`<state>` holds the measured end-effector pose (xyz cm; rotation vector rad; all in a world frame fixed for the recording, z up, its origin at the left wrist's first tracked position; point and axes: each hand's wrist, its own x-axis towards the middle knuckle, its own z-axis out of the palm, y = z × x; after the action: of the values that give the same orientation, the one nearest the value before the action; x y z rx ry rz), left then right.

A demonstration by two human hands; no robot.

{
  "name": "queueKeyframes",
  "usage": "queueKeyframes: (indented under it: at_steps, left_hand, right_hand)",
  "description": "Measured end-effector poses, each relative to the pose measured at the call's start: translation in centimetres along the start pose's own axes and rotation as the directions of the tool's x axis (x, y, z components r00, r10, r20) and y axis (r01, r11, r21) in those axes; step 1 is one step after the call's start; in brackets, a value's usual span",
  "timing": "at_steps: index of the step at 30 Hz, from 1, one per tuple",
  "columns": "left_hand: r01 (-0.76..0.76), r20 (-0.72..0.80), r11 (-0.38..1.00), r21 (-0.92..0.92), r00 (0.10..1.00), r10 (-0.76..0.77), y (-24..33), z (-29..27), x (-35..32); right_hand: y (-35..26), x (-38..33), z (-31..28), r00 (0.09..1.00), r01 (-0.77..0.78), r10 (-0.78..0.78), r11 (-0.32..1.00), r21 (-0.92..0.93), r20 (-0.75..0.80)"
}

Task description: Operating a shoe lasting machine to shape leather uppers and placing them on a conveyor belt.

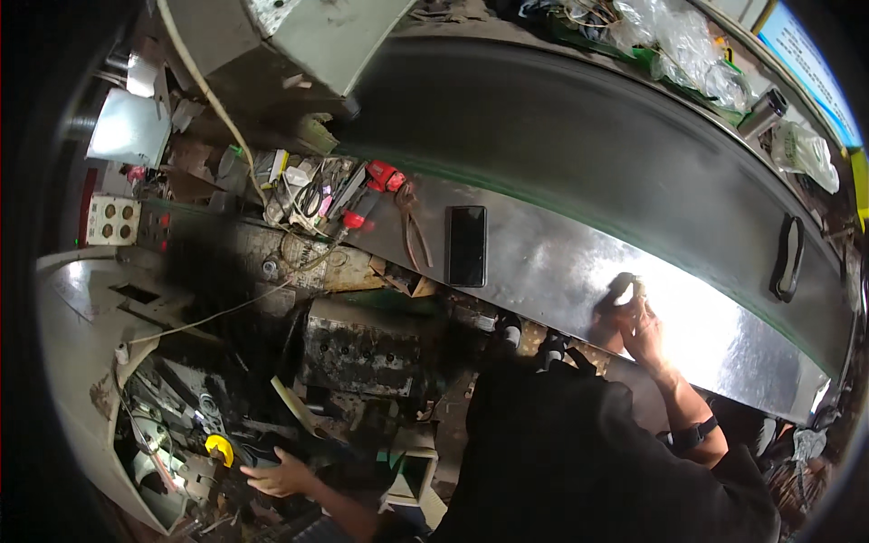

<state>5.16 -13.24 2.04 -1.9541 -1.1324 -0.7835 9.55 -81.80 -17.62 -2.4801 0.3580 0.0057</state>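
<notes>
My right hand reaches over the shiny metal sheet, fingers drawn together at its brightly lit part. Glare and a dark reflection beside the fingertips hide what they hold, if anything. A dark band circles that wrist. At the lower left, my left hand is stretched out with its fingers apart and nothing in it. Closest to it is a yellow ring-shaped part among machine parts. A black phone lies flat on the sheet, and rusty pliers rest left of it.
A red-and-grey tool lies by a pile of small items. A dark-handled object sits on the bench's far right. Plastic bags and a metal cup stand behind. A grimy metal block is below the bench edge; a cable hangs at left.
</notes>
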Motion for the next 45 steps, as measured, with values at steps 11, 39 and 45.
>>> queueKeyframes:
  at_steps: [11,39,45]
  left_hand:
    - [0.665,0.684,0.291,-0.688,0.728,-0.047,-6.6,5.0,1.0]
    - [0.812,0.140,-0.083,0.578,0.001,0.990,14.8,-15.2,-15.0]
    - [0.745,-0.235,0.313,0.589,-0.213,0.948,24.2,-19.8,-17.0]
  right_hand:
    - [-8.7,7.9,0.2,0.950,0.238,-0.203,0.963,-0.129,0.239]
    - [-27.6,5.6,-7.1,0.774,-0.206,-0.571,0.178,0.962,0.272]
    - [-24.2,5.9,-10.1,0.941,-0.099,-0.290,0.267,0.959,0.177]
